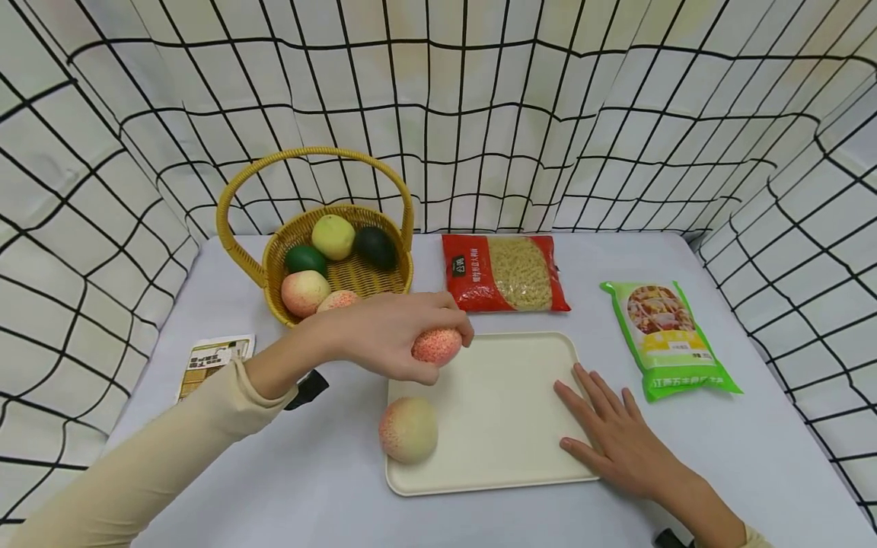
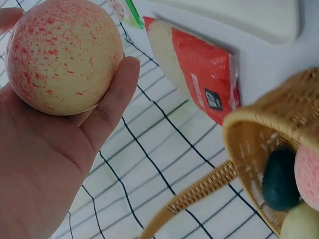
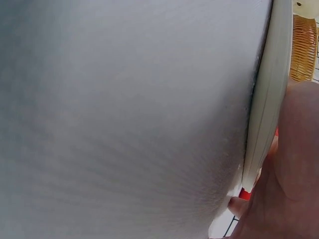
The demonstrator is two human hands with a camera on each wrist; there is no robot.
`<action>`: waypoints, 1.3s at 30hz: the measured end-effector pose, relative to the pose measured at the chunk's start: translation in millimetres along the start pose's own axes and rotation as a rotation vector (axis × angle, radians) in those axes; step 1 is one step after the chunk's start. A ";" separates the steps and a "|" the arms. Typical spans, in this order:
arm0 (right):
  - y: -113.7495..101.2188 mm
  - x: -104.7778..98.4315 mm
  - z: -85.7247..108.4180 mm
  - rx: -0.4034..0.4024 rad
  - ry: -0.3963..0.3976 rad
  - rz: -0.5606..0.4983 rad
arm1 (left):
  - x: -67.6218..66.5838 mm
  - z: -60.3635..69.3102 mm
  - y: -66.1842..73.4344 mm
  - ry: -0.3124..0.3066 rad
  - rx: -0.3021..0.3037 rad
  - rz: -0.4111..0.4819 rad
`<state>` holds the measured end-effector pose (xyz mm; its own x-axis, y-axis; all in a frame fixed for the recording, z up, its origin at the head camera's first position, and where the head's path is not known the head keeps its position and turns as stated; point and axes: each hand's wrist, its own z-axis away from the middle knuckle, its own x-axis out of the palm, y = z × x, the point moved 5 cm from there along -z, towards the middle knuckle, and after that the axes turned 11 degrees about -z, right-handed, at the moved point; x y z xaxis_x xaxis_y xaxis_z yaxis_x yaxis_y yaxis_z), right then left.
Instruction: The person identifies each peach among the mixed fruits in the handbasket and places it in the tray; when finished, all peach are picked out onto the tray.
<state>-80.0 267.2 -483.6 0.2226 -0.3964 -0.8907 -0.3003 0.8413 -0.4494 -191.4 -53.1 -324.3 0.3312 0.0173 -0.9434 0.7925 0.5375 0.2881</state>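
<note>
On the cream rectangular tray (image 1: 507, 415), a round yellow-pink peach (image 1: 409, 430) sits at eight o'clock, and your right hand (image 1: 612, 434), fingers spread, rests at three. Farther, your left hand (image 1: 396, 332) grips a round pink-speckled peach (image 1: 437, 347) above the eleven o'clock corner; from this hand, the tray's bare middle lies at four o'clock.

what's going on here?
Someone is moving fruit by hand. The left hand grips a red-speckled peach, seen in the head view over the far left part of the cream tray. The right hand lies flat at the tray's right edge. Another peach sits at the tray's near left corner. The yellow wicker basket behind, to the left, holds two more peaches and other fruit.
</note>
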 end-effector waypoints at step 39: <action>-1.3 -0.7 0.4 0.010 -0.019 -0.010 | 82.2 -86.6 89.5 -0.279 0.270 -0.031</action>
<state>-79.4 266.5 -482.4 0.2427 -0.3978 -0.8848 -0.2883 0.8413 -0.4573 -137.6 69.5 -390.2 0.4019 -0.2460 -0.8820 0.8983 0.2927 0.3277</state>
